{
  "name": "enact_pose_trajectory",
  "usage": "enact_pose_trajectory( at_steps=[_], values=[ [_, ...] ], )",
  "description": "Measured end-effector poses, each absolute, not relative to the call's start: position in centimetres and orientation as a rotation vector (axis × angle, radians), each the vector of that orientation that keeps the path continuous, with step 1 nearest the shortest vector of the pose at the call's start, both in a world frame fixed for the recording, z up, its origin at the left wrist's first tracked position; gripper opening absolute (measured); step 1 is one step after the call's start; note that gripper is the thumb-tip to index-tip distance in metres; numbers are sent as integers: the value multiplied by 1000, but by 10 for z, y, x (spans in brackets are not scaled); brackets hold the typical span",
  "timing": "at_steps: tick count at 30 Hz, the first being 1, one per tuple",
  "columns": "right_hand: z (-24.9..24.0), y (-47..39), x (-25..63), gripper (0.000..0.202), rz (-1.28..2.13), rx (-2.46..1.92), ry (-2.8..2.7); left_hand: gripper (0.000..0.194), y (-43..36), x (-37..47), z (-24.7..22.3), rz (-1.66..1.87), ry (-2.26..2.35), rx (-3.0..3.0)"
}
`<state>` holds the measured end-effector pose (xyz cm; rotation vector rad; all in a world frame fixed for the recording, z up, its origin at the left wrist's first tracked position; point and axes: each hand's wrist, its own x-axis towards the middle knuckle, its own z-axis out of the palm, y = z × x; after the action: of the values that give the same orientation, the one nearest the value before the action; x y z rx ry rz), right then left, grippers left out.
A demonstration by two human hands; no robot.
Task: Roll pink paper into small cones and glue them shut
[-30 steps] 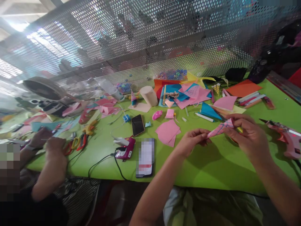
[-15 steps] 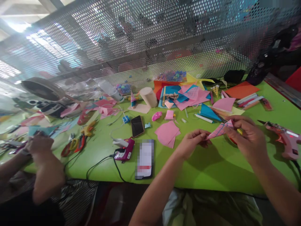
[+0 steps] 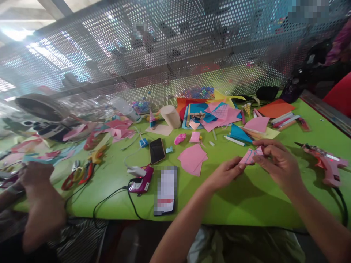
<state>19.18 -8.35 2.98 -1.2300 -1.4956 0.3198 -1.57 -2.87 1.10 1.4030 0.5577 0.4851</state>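
Between my two hands, above the green table [image 3: 216,204], is a pink paper cone [image 3: 249,156] with blue lines drawn on it. My left hand [image 3: 229,170] pinches its left end. Fingers and thumb of my right hand [image 3: 276,160] close round its right end and partly hide it. Just behind the hands lie a blue paper cone [image 3: 239,133] and a white pen [image 3: 235,141]. Pink paper pieces [image 3: 193,159] rest flat to the left of my left hand. To the right of my right hand lies a pink glue gun [image 3: 325,160].
A phone with a lit screen [image 3: 166,190], a dark phone [image 3: 157,151] and a magenta power strip [image 3: 141,180] with cables lie left of my arms. Orange-handled pliers [image 3: 89,170] lie near another person's hand [image 3: 35,175]. A perforated metal screen [image 3: 164,65] stands behind.
The pink cone has turned in my fingers and looks shorter, its pointed left end now covered by my left hand. The whole view has shifted slightly. The other person's hands remain at the left.
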Motion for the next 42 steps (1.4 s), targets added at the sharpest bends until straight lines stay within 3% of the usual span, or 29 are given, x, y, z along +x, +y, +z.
enact_pose_trajectory(
  at_steps=[3, 8, 16, 22, 42],
  values=[
    [29, -83, 193, 32, 349, -1245, -1488, 57, -32, -12, 10, 569, 638, 1529],
    [27, -81, 194, 19, 345, -1303, -1506, 39, -35, -8, 9, 609, 821, 1753],
    [25, -80, 200, 9, 452, -1239, -1389, 75, -26, -21, 9, 616, 697, 1263],
    [23, -79, 202, 10, 507, -1203, -1367, 61, -22, -22, 9, 588, 649, 1152],
    [30, -82, 197, 7, 381, -1241, -1315, 56, -19, -26, 5, 603, 653, 1256]
  ],
)
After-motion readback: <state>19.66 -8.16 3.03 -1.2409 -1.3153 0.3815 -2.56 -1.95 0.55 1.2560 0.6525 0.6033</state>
